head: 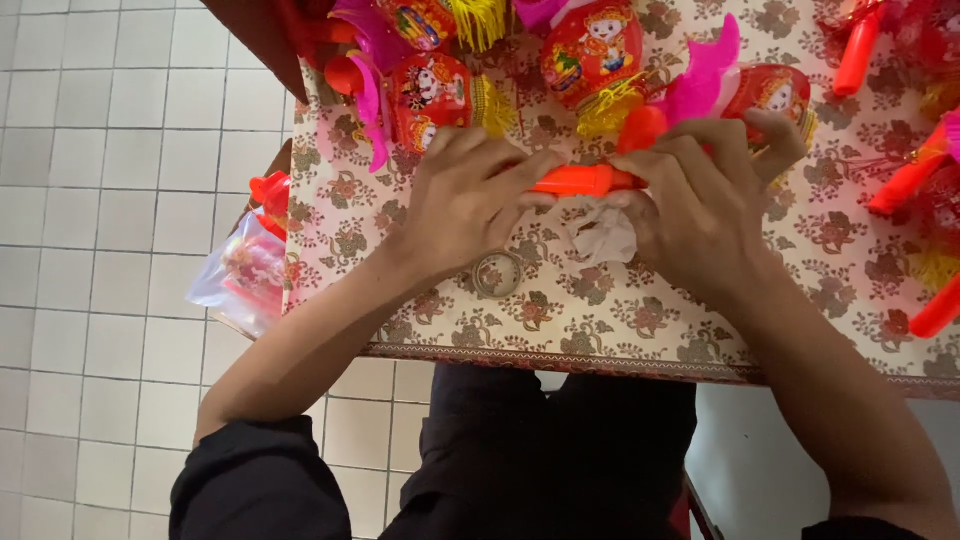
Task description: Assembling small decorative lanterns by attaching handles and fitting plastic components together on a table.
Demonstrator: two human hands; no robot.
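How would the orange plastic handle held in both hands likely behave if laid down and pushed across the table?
The orange handle looks like a rigid plastic tube, so it would probably stay stiff. Its round shape suggests it could roll on the patterned tablecloth. It is gripped by the left hand and right hand, and seems light.

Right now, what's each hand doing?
Left hand: closed on the orange stick.
Right hand: closed on the same stick, white tissue under it.
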